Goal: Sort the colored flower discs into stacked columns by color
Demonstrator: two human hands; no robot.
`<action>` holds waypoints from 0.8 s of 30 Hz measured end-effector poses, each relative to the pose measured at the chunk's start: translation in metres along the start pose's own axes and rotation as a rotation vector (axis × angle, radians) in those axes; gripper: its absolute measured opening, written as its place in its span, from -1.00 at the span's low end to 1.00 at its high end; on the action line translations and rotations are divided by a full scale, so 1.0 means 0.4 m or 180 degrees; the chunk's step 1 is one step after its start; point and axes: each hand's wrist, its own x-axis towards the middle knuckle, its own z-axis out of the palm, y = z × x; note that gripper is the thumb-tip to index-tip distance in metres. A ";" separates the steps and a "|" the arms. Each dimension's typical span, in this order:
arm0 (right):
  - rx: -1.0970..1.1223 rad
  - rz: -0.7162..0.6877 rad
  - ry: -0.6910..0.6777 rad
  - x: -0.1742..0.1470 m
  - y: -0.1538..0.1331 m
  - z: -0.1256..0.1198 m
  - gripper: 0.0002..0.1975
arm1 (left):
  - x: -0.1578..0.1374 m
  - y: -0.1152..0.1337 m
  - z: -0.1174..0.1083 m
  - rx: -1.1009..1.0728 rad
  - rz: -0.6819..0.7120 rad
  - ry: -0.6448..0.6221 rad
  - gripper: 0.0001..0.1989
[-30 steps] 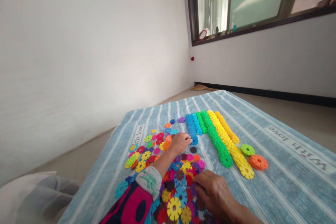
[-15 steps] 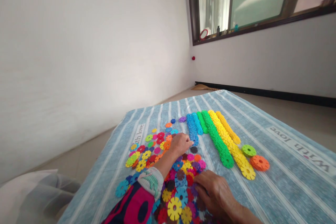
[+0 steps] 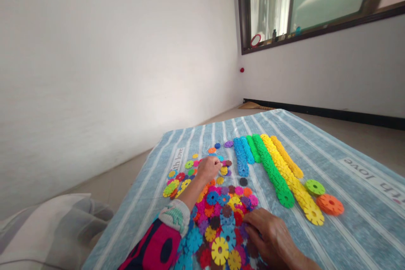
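My left hand [image 3: 209, 168] hovers over or rests on the far part of a loose heap of colourful notched plastic discs [image 3: 219, 250]. Its fingers are curled together and their tips are hidden, so what they pinch cannot be made out. At the heap's right edge lies my right hand [image 3: 268, 232], fingers bent inward beside a purple disc; whatever is in them is hidden. Right of the left hand are overlapping rows of discs: a blue row [image 3: 241, 158], a light blue row [image 3: 248, 150], a long green row [image 3: 272, 171], a yellow row [image 3: 292, 180] and an orange-yellow row [image 3: 286, 156].
A lime green disc [image 3: 314, 187] and orange discs [image 3: 330, 204] lie near the yellow row's close end. A black disc [image 3: 243, 182] and a purple disc [image 3: 228, 144] sit by the blue row. The striped cloth [image 3: 357, 202] covers the table. Grey-white fabric [image 3: 63, 232] is at lower left.
My left hand has drawn back left from the end of the blue row to the heap. My right hand stays by the heap. The view has turned slightly left.
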 end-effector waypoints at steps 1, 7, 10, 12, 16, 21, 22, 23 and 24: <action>0.0001 -0.0009 0.0000 0.000 0.001 0.001 -0.87 | 0.004 -0.022 -0.010 0.0006 -0.0084 0.0030 -0.80; 0.0082 -0.0028 0.0042 0.000 -0.001 -0.002 -0.86 | 0.041 -0.123 -0.044 0.0121 -0.0708 0.0153 -0.80; 0.0084 -0.0004 0.0020 0.000 -0.003 -0.005 -0.84 | 0.068 -0.129 -0.041 0.0170 -0.0917 0.0161 -0.79; 0.0069 -0.0004 0.0028 0.001 -0.003 -0.005 -0.84 | 0.088 -0.119 -0.034 0.0193 -0.0965 0.0138 -0.76; 0.0094 -0.0066 0.0084 0.004 -0.003 -0.005 -0.84 | 0.127 -0.087 -0.016 0.0256 -0.0979 0.0047 -0.71; 0.0156 -0.0061 0.0097 0.007 -0.006 -0.009 -0.83 | 0.166 -0.076 0.000 0.0277 -0.1034 -0.0057 -0.79; 0.0152 -0.0046 0.0072 0.006 -0.005 -0.009 -0.83 | 0.170 -0.079 0.001 0.0246 -0.1048 -0.0071 -0.81; 0.0144 -0.0029 0.0043 0.006 -0.005 -0.009 -0.83 | 0.173 -0.084 0.001 0.0192 -0.1044 -0.0082 -0.82; 0.0132 -0.0010 0.0014 0.005 -0.005 -0.008 -0.84 | 0.173 -0.090 0.000 0.0124 -0.1031 -0.0083 -0.83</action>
